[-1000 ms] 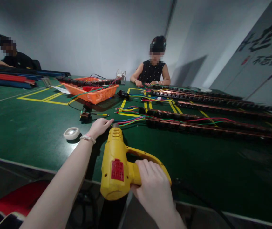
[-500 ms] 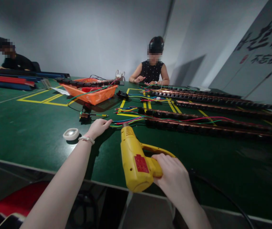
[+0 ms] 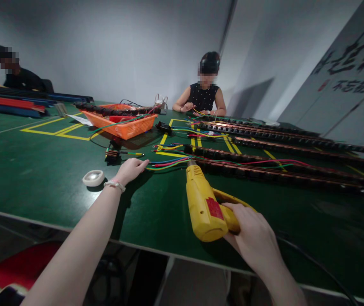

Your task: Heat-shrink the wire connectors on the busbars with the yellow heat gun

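My left hand (image 3: 131,171) pinches the ends of several coloured wires (image 3: 169,163), blue, red and yellow-green. These wires run right to a long black and copper strip (image 3: 252,172) on the green table. My right hand (image 3: 252,229) is wrapped round the handle of a yellow heat gun (image 3: 203,204). The gun's metal nozzle points away from me, at the place where the wires meet the strip. Whether it touches them I cannot tell. A small white round dish (image 3: 93,178) lies left of my left wrist.
An orange basket (image 3: 127,128) holds more strips behind my left hand. A small black part with wires (image 3: 113,155) lies nearer. Further strips (image 3: 277,145) fill the right side. One person (image 3: 203,95) sits opposite, another (image 3: 25,80) at far left. A black cable (image 3: 316,261) trails at right.
The heat gun in my right hand has moved right along the wires, from near their middle to the strip's end. My left hand holds its place at the wire ends.
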`<action>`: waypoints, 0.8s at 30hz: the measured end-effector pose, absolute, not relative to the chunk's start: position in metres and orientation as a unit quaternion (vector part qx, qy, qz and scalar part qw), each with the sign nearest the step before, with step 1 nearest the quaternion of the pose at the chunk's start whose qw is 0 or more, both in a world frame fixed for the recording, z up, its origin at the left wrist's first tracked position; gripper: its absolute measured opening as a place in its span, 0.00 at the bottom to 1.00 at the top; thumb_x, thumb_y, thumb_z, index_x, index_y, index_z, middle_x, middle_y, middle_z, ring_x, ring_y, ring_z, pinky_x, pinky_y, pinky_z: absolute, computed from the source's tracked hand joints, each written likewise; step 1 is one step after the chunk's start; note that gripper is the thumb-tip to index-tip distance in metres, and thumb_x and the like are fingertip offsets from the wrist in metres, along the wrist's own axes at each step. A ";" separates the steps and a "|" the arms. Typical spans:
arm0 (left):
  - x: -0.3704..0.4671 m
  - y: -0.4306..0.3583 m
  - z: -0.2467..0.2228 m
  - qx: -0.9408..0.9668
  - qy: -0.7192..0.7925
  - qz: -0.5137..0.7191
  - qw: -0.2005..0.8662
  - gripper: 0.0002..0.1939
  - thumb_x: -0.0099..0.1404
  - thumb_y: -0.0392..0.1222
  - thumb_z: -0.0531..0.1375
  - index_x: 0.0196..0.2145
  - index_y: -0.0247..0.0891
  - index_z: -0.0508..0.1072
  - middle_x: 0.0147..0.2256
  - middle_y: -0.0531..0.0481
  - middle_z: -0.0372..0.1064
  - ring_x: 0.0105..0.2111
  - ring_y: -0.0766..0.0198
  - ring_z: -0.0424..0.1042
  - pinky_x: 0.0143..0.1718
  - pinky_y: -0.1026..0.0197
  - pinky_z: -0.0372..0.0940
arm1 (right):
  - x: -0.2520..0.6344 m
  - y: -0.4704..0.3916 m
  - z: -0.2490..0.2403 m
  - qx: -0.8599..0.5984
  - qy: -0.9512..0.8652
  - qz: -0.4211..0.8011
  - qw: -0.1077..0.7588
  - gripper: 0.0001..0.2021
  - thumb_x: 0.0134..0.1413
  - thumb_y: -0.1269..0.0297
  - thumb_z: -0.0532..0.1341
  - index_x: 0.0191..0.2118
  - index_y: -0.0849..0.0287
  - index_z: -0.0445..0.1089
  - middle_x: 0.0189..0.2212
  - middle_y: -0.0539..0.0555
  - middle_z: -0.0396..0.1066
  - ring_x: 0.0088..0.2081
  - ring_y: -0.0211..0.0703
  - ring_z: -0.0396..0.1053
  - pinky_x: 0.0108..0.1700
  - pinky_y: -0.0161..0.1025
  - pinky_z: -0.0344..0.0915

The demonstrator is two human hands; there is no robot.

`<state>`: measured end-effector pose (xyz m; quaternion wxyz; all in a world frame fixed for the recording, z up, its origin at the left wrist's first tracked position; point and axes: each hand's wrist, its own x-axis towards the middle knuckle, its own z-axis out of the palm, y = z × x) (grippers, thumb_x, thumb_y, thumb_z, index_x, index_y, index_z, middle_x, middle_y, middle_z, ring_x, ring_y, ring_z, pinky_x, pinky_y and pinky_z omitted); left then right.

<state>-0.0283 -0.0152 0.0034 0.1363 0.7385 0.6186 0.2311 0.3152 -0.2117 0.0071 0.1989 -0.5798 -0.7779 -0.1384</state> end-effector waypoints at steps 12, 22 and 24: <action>-0.029 -0.016 0.004 0.741 0.619 0.229 0.128 0.30 0.62 0.63 0.44 0.16 0.38 0.63 0.16 0.50 0.61 0.20 0.64 0.59 0.25 0.62 0.48 | 0.283 -0.222 0.006 -0.563 -0.774 -0.169 0.236 0.21 0.53 0.51 0.57 0.45 0.63 0.63 0.35 0.58 0.69 0.36 0.50 0.67 0.38 0.44 0.61; -0.032 -0.017 0.004 0.693 0.675 0.229 0.106 0.31 0.61 0.64 0.43 0.21 0.39 0.71 0.25 0.44 0.71 0.27 0.58 0.67 0.25 0.63 0.49 | 0.218 -0.230 0.011 -0.569 -0.782 -0.063 0.246 0.20 0.48 0.60 0.59 0.47 0.64 0.64 0.38 0.60 0.69 0.39 0.53 0.65 0.42 0.48 0.63; -0.033 -0.016 0.003 0.690 0.675 0.236 0.107 0.31 0.61 0.64 0.43 0.21 0.38 0.71 0.26 0.44 0.72 0.28 0.58 0.67 0.25 0.63 0.49 | 0.204 -0.230 0.011 -0.567 -0.784 -0.045 0.247 0.20 0.46 0.61 0.59 0.47 0.64 0.65 0.38 0.60 0.69 0.40 0.53 0.65 0.43 0.49 0.63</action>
